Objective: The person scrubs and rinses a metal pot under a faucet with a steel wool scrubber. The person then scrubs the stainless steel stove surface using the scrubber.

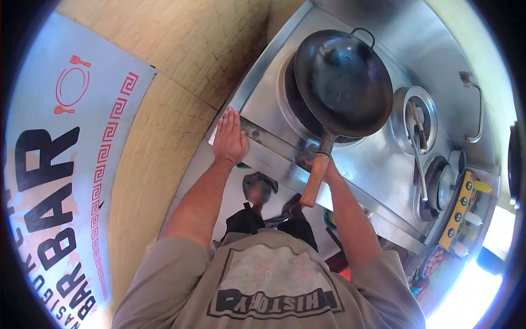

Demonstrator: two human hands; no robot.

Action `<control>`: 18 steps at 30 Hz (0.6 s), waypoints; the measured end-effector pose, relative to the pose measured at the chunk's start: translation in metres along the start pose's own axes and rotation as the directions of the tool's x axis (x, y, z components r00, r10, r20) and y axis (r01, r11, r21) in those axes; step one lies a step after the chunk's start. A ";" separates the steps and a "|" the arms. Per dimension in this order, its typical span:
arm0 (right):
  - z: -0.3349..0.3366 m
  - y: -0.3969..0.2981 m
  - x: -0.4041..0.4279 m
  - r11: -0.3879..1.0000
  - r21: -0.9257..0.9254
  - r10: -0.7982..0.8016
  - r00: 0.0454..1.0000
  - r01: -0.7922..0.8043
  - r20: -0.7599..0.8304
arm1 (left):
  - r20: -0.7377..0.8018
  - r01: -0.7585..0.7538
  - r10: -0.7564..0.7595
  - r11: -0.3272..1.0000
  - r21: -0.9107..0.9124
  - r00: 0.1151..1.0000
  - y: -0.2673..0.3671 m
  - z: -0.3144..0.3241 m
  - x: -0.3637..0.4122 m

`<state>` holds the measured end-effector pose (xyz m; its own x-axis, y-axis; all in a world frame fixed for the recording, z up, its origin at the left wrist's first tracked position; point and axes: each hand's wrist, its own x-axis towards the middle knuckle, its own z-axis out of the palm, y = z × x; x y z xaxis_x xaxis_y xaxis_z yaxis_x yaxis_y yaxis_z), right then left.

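Observation:
My left hand lies palm down on the front left corner of the steel cooking counter, fingers together, holding nothing. My right hand is at the near side of the wok, partly hidden beneath its wooden handle; a grey scouring pad shows by its fingers. Whether the hand touches the handle or holds the pad cannot be told. The dark wok is tilted over a round burner ring, and its inside shows no food.
Right of the wok stands a metal pot with ladles in it. Beyond are a lidded pan, a small pot, a knob panel and squeeze bottles. A tiled wall and a printed banner flank my left side.

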<state>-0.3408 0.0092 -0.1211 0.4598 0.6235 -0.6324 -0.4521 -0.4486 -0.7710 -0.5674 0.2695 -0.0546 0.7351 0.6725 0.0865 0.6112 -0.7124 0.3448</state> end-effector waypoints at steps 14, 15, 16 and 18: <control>0.120 -0.047 0.023 0.896 -0.375 -0.238 0.970 0.238 0.047 | 0.049 0.007 -0.010 0.998 0.067 0.999 -0.002 0.002 0.000; 0.126 -0.049 0.026 0.926 -0.318 -0.184 0.979 0.204 0.092 | 0.064 0.018 -0.023 0.996 0.086 0.998 -0.005 0.002 -0.002; 0.130 -0.050 0.026 0.951 -0.263 -0.133 0.981 0.165 0.138 | 0.069 0.019 -0.026 0.995 0.093 0.997 -0.008 0.001 -0.003; 0.129 -0.050 0.024 0.912 -0.356 -0.154 0.974 0.205 0.166 | 0.055 0.013 -0.019 0.995 0.100 0.998 -0.013 0.000 -0.004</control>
<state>-0.4059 0.1292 -0.0884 0.3909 0.7827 -0.4843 -0.0459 -0.5089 -0.8596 -0.5777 0.2760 -0.0596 0.7383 0.6738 0.0286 0.6473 -0.7199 0.2503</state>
